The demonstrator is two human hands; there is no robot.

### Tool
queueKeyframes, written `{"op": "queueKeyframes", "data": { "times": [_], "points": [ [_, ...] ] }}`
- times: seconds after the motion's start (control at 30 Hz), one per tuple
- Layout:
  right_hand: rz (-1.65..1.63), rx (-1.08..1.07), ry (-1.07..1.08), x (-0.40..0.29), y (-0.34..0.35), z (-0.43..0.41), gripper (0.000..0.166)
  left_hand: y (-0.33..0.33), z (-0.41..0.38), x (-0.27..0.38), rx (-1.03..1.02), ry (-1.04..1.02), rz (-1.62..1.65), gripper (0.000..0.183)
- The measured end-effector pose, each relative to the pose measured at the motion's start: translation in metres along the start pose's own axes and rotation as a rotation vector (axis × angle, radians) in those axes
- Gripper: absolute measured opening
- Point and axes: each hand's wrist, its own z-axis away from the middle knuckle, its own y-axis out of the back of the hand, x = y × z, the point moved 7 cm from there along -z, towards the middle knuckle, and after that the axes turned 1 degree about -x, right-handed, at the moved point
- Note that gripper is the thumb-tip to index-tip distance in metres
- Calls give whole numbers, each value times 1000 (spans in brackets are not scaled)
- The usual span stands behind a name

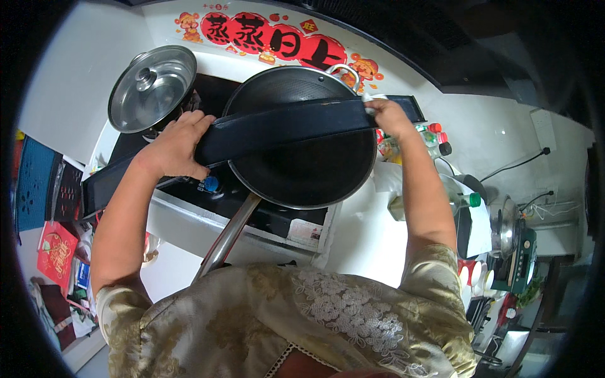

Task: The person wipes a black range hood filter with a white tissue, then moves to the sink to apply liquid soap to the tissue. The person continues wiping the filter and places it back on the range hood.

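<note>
A long black trough-like panel (288, 125) slants across the view above the wok (302, 170). My left hand (177, 146) grips it left of the middle, fingers over the upper edge and thumb at the lower edge. Toward its right end, my right hand (390, 115) presses a crumpled white tissue or cloth (373, 98) against the upper edge. The dark wok rests on the black gas stove (279, 219), its steel handle (231, 231) pointing toward me. The panel hides part of the wok's inside.
A steel pot with a glass lid (153, 90) stands at the back left of the stove. A blue knob (210, 184) sits on the stove front. Several bottles (435, 137) stand right of the wok, near a green-capped bottle (470, 200). A dark range hood (453, 42) overhangs the upper right.
</note>
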Motion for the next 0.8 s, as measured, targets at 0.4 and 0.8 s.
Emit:
{"op": "queueKeyframes", "data": {
  "times": [0.4, 0.8],
  "points": [
    [160, 87, -198, 76, 11, -5, 43, 9, 5, -1, -107, 87, 6, 92],
    [225, 117, -186, 73, 25, -14, 29, 7, 5, -2, -136, 101, -11, 95]
  ]
}}
